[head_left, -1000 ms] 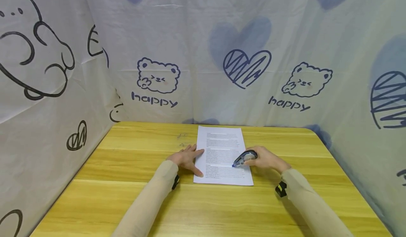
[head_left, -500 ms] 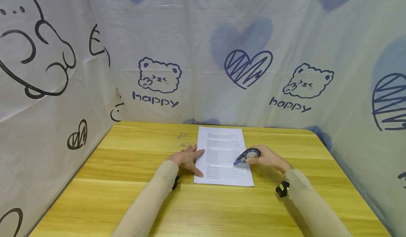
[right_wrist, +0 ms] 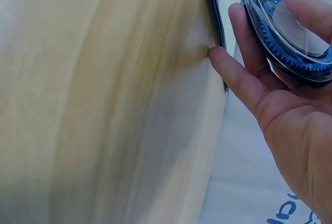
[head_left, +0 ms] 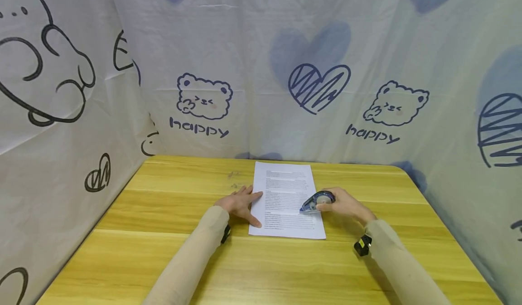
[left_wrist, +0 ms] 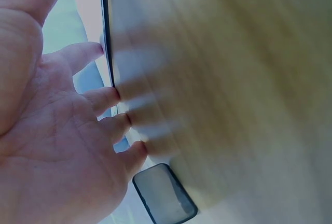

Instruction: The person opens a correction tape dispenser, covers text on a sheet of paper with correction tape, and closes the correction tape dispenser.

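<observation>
A printed white sheet stack [head_left: 285,171] lies on the wooden table. My left hand [head_left: 238,204] rests at its left edge, thumb and index finger spread over the margin. The left wrist view shows the palm of this hand [left_wrist: 67,125] with the other fingertips down at the table surface. In my right hand [head_left: 342,203] I hold a blue, clear-cased correction tape [head_left: 318,200], its tip at the printed lines on the lower right part of the page. Thumb and fingers pinch the correction tape [right_wrist: 298,32] in the right wrist view, with one fingertip reaching down beside the paper.
The wooden table [head_left: 163,250] extends on both sides of the paper. Behind and beside it hang white cloths [head_left: 261,128] printed with hearts and bears. Faint marks [head_left: 234,180] show on the table left of the page. Black devices [head_left: 362,245] sit at both wrists.
The right hand and the correction tape have shifted slightly to the right, the tape body now leaning lower. Over the last half second they barely move. The left hand and paper stay put.
</observation>
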Tool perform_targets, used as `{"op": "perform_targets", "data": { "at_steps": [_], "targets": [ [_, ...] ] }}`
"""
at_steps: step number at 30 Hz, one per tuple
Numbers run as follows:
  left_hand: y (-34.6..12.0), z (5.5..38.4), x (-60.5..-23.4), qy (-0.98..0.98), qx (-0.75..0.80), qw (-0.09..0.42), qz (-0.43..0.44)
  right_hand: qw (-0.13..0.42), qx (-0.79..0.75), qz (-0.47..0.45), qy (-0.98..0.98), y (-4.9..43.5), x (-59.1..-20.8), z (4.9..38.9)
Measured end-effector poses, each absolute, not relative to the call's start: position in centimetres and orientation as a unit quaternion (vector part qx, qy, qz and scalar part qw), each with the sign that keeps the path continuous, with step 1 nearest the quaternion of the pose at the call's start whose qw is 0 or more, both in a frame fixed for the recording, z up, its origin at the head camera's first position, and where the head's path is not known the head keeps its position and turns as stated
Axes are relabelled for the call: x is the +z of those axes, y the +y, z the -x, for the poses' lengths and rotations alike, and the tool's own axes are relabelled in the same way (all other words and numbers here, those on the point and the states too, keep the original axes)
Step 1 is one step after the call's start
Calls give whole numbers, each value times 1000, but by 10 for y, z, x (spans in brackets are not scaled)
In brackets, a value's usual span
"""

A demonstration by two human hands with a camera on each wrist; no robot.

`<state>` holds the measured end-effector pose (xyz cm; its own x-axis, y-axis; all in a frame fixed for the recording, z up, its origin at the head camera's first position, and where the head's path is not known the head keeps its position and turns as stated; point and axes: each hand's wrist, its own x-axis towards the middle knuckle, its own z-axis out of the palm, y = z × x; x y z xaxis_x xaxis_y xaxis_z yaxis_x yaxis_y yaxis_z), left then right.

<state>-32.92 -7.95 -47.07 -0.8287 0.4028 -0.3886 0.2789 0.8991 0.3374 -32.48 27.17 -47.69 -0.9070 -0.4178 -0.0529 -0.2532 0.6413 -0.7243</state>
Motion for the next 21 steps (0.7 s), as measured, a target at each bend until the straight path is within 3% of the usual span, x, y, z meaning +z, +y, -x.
{"op": "perform_targets", "data": {
  "at_steps": [21],
  "targets": [
    [-80, 327, -470, 947, 137, 233, -175, 84, -357, 198, 909, 264, -478, 321]
  ]
}}
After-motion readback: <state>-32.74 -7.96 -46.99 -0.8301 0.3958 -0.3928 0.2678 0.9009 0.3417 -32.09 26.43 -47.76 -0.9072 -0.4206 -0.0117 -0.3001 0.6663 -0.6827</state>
